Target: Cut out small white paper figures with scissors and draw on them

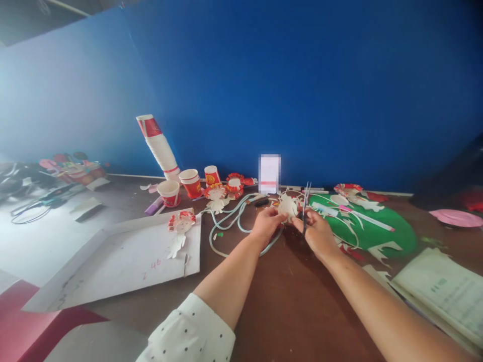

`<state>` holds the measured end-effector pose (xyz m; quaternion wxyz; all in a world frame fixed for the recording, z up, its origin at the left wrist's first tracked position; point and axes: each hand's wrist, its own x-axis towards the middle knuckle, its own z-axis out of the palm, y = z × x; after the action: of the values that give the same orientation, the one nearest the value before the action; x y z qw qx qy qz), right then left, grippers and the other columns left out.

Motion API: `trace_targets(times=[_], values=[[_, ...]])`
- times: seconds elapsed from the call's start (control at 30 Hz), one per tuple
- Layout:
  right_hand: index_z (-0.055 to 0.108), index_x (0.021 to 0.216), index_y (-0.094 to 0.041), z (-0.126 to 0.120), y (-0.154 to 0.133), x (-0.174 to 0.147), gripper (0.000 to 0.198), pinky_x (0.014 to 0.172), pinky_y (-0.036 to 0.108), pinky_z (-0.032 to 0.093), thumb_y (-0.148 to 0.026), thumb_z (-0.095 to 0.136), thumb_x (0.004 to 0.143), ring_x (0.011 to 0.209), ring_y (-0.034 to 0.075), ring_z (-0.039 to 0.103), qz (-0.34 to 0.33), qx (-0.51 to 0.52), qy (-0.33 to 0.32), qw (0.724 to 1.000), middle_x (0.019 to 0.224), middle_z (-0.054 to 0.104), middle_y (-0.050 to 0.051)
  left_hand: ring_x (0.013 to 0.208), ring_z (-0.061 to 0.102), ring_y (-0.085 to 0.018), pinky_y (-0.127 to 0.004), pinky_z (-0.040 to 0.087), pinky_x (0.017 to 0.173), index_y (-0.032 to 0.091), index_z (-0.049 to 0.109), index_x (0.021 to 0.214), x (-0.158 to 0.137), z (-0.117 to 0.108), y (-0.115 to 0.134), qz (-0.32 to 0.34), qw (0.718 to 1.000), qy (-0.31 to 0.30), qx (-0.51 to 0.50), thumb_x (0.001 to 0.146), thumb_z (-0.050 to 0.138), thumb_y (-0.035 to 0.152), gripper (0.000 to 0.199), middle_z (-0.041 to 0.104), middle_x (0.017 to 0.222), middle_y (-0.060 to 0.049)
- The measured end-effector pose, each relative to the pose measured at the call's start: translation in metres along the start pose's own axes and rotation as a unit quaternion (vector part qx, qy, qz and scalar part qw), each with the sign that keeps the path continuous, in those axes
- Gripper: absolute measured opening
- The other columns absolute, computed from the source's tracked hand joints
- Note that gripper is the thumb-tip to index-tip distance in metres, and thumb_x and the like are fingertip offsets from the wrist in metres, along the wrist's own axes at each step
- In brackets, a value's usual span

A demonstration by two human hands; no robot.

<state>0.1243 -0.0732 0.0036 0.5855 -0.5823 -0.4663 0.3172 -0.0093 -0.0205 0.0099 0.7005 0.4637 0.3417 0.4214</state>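
I'm reading red handwriting (151, 267), seemingly "2 46", on a cardboard tray (113, 259) that's holding a paper figure (182, 234); behind, a cup stack (162, 153) is leaning. Over the tabletop (287, 301), my left hand (268, 223) is pinching a rounded white paper cutout (287, 207); my right hand (316, 231) is gripping scissors (305, 202) beside it.

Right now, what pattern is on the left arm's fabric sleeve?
The white fabric sleeve has black dots, seen in the head view.
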Motion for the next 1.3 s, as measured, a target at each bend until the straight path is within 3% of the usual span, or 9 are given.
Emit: trace_targets(times=[0.13, 0.27, 0.5, 0.63, 0.8, 0.97, 1.13, 1.3], values=[[0.062, 0.098, -0.021, 0.001, -0.002, -0.001, 0.036, 0.071, 0.031, 0.048, -0.034, 0.073, 0.066, 0.075, 0.019, 0.065, -0.001, 0.001, 0.002, 1.000, 0.082, 0.071, 0.001, 0.053, 0.048, -0.006, -0.022, 0.036, 0.055, 0.014, 0.063, 0.077, -0.001, 0.000, 0.001, -0.002, 1.000, 0.005, -0.003, 0.060, 0.078, 0.035, 0.030, 0.059, 0.066, 0.001], [0.063, 0.110, -0.020, -0.001, -0.007, -0.002, 0.046, 0.068, 0.030, 0.048, -0.038, 0.073, 0.068, 0.072, 0.019, 0.064, -0.005, -0.022, -0.003, 1.000, 0.083, 0.071, 0.002, 0.049, 0.045, -0.006, -0.021, 0.033, 0.051, 0.016, 0.058, 0.071, 0.001, -0.003, 0.002, 0.005, 0.999, 0.048, -0.025, 0.060, 0.077, 0.037, 0.030, 0.054, 0.059, 0.003], [0.069, 0.112, -0.018, -0.008, -0.020, -0.003, 0.053, 0.073, 0.033, 0.050, -0.050, 0.071, 0.070, 0.078, 0.023, 0.068, -0.011, -0.076, 0.080, 0.994, 0.083, 0.073, 0.005, 0.058, 0.051, -0.006, -0.019, 0.038, 0.056, 0.015, 0.063, 0.075, 0.009, -0.010, 0.000, 0.026, 0.992, 0.096, -0.073, 0.058, 0.079, 0.035, 0.031, 0.061, 0.071, -0.001], [0.069, 0.114, -0.018, -0.008, -0.022, -0.003, 0.054, 0.077, 0.034, 0.050, -0.052, 0.070, 0.071, 0.082, 0.023, 0.068, -0.017, -0.090, 0.086, 0.992, 0.081, 0.074, 0.005, 0.059, 0.052, -0.006, -0.019, 0.039, 0.056, 0.014, 0.064, 0.076, 0.010, -0.010, 0.000, 0.028, 0.991, 0.098, -0.090, 0.058, 0.079, 0.032, 0.029, 0.062, 0.072, -0.002], [0.066, 0.121, -0.019, -0.015, -0.029, 0.001, 0.063, 0.062, 0.031, 0.051, -0.054, 0.071, 0.070, 0.065, 0.019, 0.066, -0.031, -0.075, 0.095, 0.992, 0.071, 0.071, 0.003, 0.062, 0.054, -0.007, -0.019, 0.041, 0.060, 0.014, 0.064, 0.079, 0.011, -0.012, 0.002, 0.038, 0.987, 0.133, -0.084, 0.064, 0.074, 0.026, 0.022, 0.063, 0.076, -0.003], [0.067, 0.117, -0.020, -0.031, -0.037, 0.011, 0.062, 0.044, 0.025, 0.045, -0.055, 0.074, 0.066, 0.060, 0.017, 0.064, -0.024, -0.040, 0.162, 0.986, 0.070, 0.069, 0.004, 0.059, 0.052, -0.007, -0.020, 0.041, 0.060, 0.016, 0.061, 0.077, 0.015, -0.015, 0.002, 0.074, 0.974, 0.213, -0.030, 0.067, 0.068, 0.025, 0.015, 0.061, 0.073, -0.001], [0.066, 0.105, -0.019, -0.041, -0.041, 0.019, 0.053, 0.037, 0.022, 0.039, -0.051, 0.076, 0.065, 0.057, 0.017, 0.063, -0.027, -0.011, 0.178, 0.984, 0.069, 0.068, 0.003, 0.056, 0.050, -0.007, -0.020, 0.041, 0.057, 0.016, 0.061, 0.080, 0.015, -0.015, -0.001, 0.083, 0.972, 0.220, 0.008, 0.068, 0.065, 0.024, 0.015, 0.060, 0.071, 0.000], [0.058, 0.089, -0.021, -0.054, -0.046, 0.025, 0.049, 0.035, 0.027, 0.037, -0.050, 0.081, 0.057, 0.042, 0.018, 0.056, 0.039, -0.139, 0.161, 0.976, 0.058, 0.066, 0.002, 0.052, 0.049, -0.007, -0.021, 0.040, 0.054, 0.016, 0.061, 0.079, 0.011, -0.011, 0.002, 0.071, 0.973, 0.215, 0.040, 0.068, 0.065, 0.022, 0.013, 0.059, 0.067, 0.001]])
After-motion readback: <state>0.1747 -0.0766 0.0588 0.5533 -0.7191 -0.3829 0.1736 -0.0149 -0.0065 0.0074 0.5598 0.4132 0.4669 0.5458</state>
